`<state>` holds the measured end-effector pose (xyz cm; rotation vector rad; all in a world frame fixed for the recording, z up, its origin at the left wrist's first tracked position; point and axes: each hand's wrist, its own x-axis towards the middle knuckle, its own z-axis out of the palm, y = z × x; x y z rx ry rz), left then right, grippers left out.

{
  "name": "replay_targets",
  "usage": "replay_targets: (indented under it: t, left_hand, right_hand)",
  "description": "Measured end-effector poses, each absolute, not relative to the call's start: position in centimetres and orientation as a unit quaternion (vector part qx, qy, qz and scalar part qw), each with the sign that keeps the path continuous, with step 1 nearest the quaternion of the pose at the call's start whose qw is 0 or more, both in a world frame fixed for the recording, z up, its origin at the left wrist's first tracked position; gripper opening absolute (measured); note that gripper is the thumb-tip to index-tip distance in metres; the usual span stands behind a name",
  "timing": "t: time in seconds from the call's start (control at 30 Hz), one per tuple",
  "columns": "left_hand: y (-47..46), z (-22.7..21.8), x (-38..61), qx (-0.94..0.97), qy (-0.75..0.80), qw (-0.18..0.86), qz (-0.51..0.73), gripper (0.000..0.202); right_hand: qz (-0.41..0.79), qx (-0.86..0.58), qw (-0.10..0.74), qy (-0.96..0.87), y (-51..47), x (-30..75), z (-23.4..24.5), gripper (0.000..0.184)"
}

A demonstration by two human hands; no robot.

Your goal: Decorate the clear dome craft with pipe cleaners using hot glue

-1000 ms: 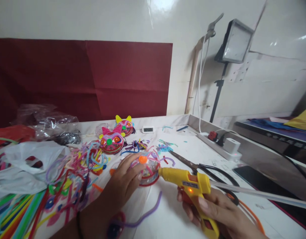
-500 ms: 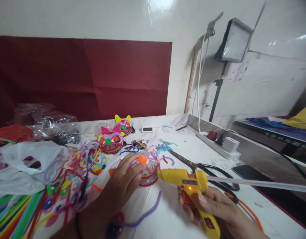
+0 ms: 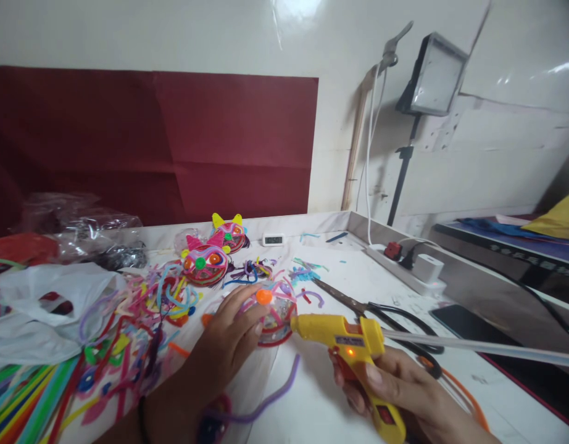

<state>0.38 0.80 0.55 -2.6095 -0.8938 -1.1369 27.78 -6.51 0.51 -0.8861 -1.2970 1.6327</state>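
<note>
Compared with one second ago, I see only small differences: the yellow plastic glue gun (image 3: pixel 340 330) is now a little more level, and the long whitish glue stick (image 3: pixel 455 341) behind it slopes down less. The left hand (image 3: pixel 231 336) has kept its place. It lies on the left side of the clear round plastic piece with pink and red trim (image 3: pixel 279 327), its fingers closed narrowly on this piece, just beside the orange round button (image 3: pixel 264 297). The right hand (image 3: pixel 395 388) is wrapped around the handle of the glue gun, some fingers near the red trigger (image 3: pixel 344 368). So the round piece is on the worktop (image 3: pixel 312 385) between both hands, and the nozzle points at its right rim; whether it touches, I cannot tell from here. A bent purple fuzzy stem (image 3: pixel 278 402) lies in front of the piece, and the black-handled metal scissors (image 3: pixel 353 304) lie behind the gun.
</note>
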Motion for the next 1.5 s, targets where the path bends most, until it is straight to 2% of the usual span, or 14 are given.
replay_targets:
  t: [0.23, 0.53, 1.5]
  left_hand:
    - [0.61, 0.57, 0.53, -0.869, -0.310, 0.071, -0.379, 0.028]
    - [0.70, 0.62, 0.35, -0.877, -0.306, 0.086, -0.362, 0.029]
    - [0.77, 0.39, 0.36, -0.872, -0.307, 0.076, -0.374, 0.027]
  right_hand:
    - [0.640, -0.375, 0.428, -0.517, -6.57, 27.87, 0.36, 0.051]
    - [0.658, -0.350, 0.447, -0.495, -6.68, 27.65, 0.39, 0.045]
    - [0.657, -0.347, 0.457, -0.489, -6.87, 28.23, 0.82, 0.050]
